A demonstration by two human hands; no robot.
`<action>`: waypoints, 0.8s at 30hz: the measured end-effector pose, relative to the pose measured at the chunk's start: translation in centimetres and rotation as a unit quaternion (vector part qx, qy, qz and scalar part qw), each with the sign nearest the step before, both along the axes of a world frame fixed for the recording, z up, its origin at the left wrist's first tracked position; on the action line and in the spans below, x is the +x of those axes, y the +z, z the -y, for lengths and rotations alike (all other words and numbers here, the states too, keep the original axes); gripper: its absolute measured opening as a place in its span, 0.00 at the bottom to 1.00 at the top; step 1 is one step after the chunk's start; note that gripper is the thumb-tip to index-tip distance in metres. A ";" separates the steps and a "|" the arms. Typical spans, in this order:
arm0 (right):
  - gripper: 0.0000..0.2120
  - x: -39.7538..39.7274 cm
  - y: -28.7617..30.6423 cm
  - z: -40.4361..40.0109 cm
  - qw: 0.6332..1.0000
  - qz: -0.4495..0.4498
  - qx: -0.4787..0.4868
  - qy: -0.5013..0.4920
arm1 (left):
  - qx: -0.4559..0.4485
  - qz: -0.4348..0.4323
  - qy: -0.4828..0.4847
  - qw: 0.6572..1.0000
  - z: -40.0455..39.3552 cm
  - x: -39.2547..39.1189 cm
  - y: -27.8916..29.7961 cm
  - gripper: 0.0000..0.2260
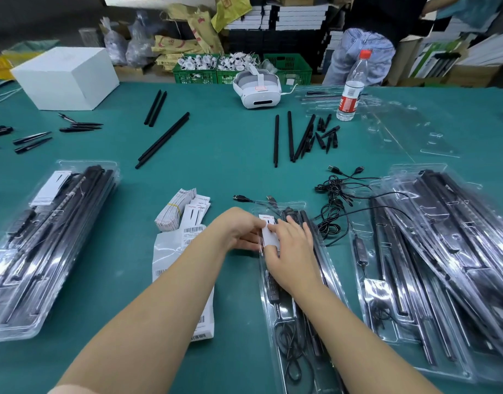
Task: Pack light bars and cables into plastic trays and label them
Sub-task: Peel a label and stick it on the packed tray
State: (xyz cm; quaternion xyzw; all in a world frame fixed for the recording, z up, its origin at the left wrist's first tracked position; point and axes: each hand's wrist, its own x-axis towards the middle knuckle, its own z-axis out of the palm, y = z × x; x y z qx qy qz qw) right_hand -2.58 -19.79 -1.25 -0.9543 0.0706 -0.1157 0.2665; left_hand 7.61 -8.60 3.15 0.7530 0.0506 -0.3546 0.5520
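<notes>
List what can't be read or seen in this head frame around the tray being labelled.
- Label card, head view: print too small; both hands cover its sides.
- Left hand grip: fingertips hidden under the right hand.
- Centre tray: near end cut off by the bottom edge.
- Barcode sheet: partly behind the left forearm.

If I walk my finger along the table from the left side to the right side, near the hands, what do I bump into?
Stack of packed trays → banded bundle of label cards → left hand → white label card → right hand → tangle of black cables → pile of filled trays.
</notes>
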 end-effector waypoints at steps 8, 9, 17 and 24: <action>0.22 -0.1 0.4 -0.2 1.000 -0.009 0.000 -0.002 | 0.043 0.013 0.002 0.999 0.1 0.0 0.2 0.02; 0.22 0.0 0.4 -0.1 1.000 -0.008 0.001 -0.002 | 0.041 0.008 0.003 0.999 0.0 0.1 0.3 0.01; 0.22 -0.1 0.3 -0.2 1.000 -0.003 0.007 -0.002 | 0.046 -0.013 -0.010 0.999 0.3 -0.1 0.7 0.03; 0.22 -0.1 0.2 -0.1 1.000 0.000 -0.007 -0.004 | 0.051 0.019 -0.003 0.999 0.1 -0.1 0.6 0.03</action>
